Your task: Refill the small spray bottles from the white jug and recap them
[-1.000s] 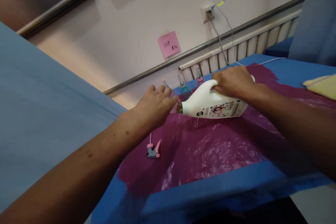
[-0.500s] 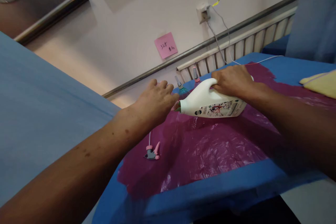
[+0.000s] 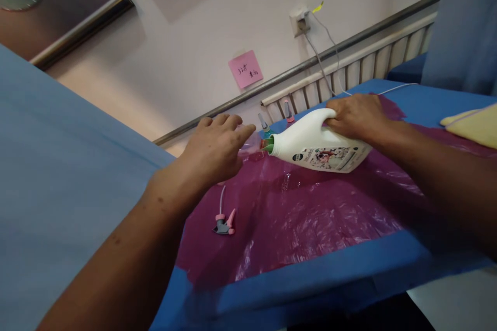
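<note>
My right hand (image 3: 355, 116) grips the handle of a white detergent jug (image 3: 314, 146), tipped on its side above a purple plastic sheet (image 3: 303, 212). The jug's green neck points left at a small clear pinkish bottle (image 3: 250, 140). My left hand (image 3: 215, 150) is wrapped round that bottle, which is mostly hidden behind the fingers. A pink and grey spray head with a tube (image 3: 224, 222) lies on the sheet just below my left hand.
Two more spray bottle tops (image 3: 287, 111) stand behind the jug, near a radiator (image 3: 349, 72). The table has a blue cover (image 3: 310, 284). A yellow cloth (image 3: 471, 124) lies at the right. A pink note (image 3: 245, 69) and a wall socket with cable (image 3: 301, 20) are on the wall.
The jug has lifted slightly and its neck now meets the small bottle's mouth. My left hand has shifted left and up with the bottle.
</note>
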{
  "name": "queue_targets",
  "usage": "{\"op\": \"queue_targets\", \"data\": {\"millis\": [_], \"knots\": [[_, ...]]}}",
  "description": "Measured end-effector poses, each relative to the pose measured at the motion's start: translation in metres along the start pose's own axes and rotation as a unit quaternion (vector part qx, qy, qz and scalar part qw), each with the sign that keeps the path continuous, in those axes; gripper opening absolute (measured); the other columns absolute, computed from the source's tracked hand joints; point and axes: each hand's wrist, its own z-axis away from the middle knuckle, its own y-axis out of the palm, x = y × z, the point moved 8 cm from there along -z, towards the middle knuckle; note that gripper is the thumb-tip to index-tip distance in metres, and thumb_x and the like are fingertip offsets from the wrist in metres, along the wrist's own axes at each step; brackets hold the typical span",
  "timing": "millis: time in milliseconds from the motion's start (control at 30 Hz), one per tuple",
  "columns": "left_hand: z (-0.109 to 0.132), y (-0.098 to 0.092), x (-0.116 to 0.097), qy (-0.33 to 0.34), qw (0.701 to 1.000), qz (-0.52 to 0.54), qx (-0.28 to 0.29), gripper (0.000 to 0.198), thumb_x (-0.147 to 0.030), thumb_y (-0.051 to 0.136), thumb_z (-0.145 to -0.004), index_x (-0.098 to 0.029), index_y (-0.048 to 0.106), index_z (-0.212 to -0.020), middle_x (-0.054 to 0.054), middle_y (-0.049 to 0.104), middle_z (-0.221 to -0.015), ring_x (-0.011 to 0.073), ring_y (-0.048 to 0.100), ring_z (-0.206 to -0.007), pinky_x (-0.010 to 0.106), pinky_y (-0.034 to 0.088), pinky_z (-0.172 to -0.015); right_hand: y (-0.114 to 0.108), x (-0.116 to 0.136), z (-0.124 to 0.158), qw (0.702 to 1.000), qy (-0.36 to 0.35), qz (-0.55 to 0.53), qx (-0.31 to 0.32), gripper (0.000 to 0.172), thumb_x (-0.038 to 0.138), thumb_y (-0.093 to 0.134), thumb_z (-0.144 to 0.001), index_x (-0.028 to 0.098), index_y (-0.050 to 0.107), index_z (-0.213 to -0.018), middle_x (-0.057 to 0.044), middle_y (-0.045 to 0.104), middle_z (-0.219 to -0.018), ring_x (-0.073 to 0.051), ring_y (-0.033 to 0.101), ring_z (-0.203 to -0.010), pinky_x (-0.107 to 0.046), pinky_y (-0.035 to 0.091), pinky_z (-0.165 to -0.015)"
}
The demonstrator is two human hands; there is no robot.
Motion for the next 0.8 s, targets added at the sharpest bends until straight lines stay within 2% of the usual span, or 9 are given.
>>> {"op": "queue_targets", "data": {"millis": [167, 267, 367, 433, 500, 667, 800], "knots": [[0.01, 0.01, 0.008, -0.051, 0.993, 0.096, -0.051, 0.079, -0.022, 0.072, -0.094, -0.028, 0.049, -0.169, 0.016, 0.058, -0.166, 0.0409, 0.055, -0.15, 0.056, 0.049, -0.119, -0.004, -0.011, 0.007, 1.0, 0.026, -0.003, 0.004, 0.046, 0.053, 0.051, -0.106, 0.025, 0.082, -0.127, -0.019, 0.084, -0.119, -0.033, 0.072, -0.099, -0.041, 0.034, -0.073], [0.012, 0.026, 0.009, -0.068, 0.97, 0.206, -0.113, 0.076, -0.024, 0.072, -0.094, -0.027, 0.051, -0.167, 0.016, 0.06, -0.163, 0.0403, 0.06, -0.146, 0.057, 0.051, -0.121, -0.001, -0.02, 0.007, 0.999, 0.042, -0.01, 0.005, 0.045, 0.053, 0.053, -0.105, 0.024, 0.082, -0.123, -0.019, 0.083, -0.118, -0.031, 0.07, -0.096, -0.04, 0.031, -0.072], [0.012, 0.051, 0.004, -0.093, 0.91, 0.364, -0.175, 0.083, -0.029, 0.077, -0.089, -0.024, 0.049, -0.167, 0.017, 0.06, -0.161, 0.0401, 0.06, -0.148, 0.058, 0.051, -0.125, 0.004, -0.035, 0.007, 0.998, 0.059, -0.023, -0.019, 0.038, 0.048, 0.059, -0.102, 0.024, 0.082, -0.119, -0.017, 0.084, -0.116, -0.028, 0.068, -0.091, -0.038, 0.031, -0.072], [0.011, 0.073, -0.005, -0.112, 0.857, 0.463, -0.195, 0.093, -0.029, 0.08, -0.088, -0.025, 0.041, -0.172, 0.017, 0.054, -0.169, 0.0392, 0.058, -0.151, 0.058, 0.049, -0.128, 0.009, -0.047, 0.007, 0.996, 0.066, -0.049, -0.04, 0.035, 0.045, 0.062, -0.1, 0.023, 0.083, -0.117, -0.016, 0.084, -0.113, -0.027, 0.068, -0.089, -0.037, 0.032, -0.072], [0.012, 0.096, -0.014, -0.153, 0.812, 0.521, -0.215, 0.096, -0.031, 0.083, -0.087, -0.025, 0.04, -0.173, 0.018, 0.053, -0.169, 0.0401, 0.056, -0.155, 0.059, 0.046, -0.131, 0.013, -0.061, 0.009, 0.991, 0.078, -0.089, -0.054, 0.032, 0.04, 0.063, -0.098, 0.022, 0.084, -0.114, -0.015, 0.085, -0.109, -0.027, 0.069, -0.088, -0.036, 0.035, -0.073], [0.009, 0.147, -0.045, -0.22, 0.724, 0.619, -0.21, 0.083, -0.035, 0.086, -0.087, -0.024, 0.051, -0.162, 0.017, 0.062, -0.16, 0.0378, 0.061, -0.15, 0.06, 0.046, -0.13, 0.019, -0.096, 0.022, 0.975, 0.132, -0.163, -0.076, 0.033, 0.027, 0.059, -0.098, 0.013, 0.086, -0.112, -0.017, 0.084, -0.102, -0.028, 0.073, -0.095, -0.037, 0.044, -0.077], [0.007, 0.172, -0.069, -0.232, 0.672, 0.679, -0.185, 0.081, -0.029, 0.087, -0.085, -0.025, 0.052, -0.157, 0.016, 0.064, -0.159, 0.0349, 0.066, -0.145, 0.056, 0.049, -0.127, 0.031, -0.125, 0.036, 0.972, 0.141, -0.162, -0.091, 0.037, 0.028, 0.056, -0.103, 0.006, 0.085, -0.107, -0.022, 0.083, -0.099, -0.03, 0.075, -0.097, -0.039, 0.048, -0.076]]}}
